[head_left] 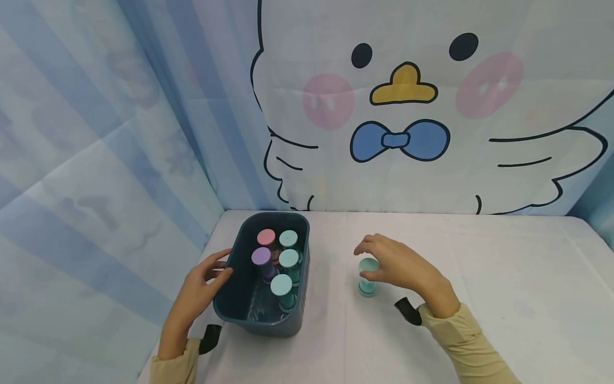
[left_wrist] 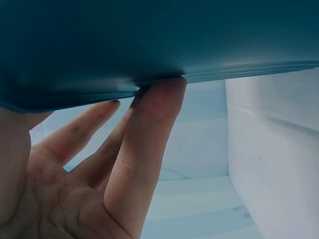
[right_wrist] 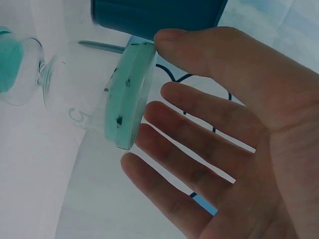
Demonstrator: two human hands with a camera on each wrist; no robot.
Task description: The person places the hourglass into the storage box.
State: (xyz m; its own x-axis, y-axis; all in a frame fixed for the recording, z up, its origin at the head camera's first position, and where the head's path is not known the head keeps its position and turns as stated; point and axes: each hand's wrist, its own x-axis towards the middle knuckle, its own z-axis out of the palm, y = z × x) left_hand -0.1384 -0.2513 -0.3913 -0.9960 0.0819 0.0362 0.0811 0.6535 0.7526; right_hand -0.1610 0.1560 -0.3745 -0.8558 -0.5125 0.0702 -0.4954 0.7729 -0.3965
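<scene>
A mint-green sand timer [head_left: 368, 288] stands upright on the table, its lower glass bulb clear with green sand. Spread around its top is my right hand [head_left: 400, 266]; in the right wrist view the thumb lies at the edge of the green cap [right_wrist: 130, 97], and the other fingers are extended near it. Whether they touch the cap is hard to tell. To the left, a dark blue-green bin [head_left: 240, 298] holds several upright sand timers: one pink [head_left: 266, 237], one purple [head_left: 262, 257] and three mint-green [head_left: 282, 286]. My left hand [head_left: 198, 288] touches the bin's left rim with loosely extended fingers.
A pale cloth covers the table [head_left: 503, 298]. Behind it hangs a curtain [head_left: 403, 181] printed with a cartoon bird, and blue-striped fabric [head_left: 96, 160] borders the left side. A dark strap piece [head_left: 408, 311] sits at each wrist.
</scene>
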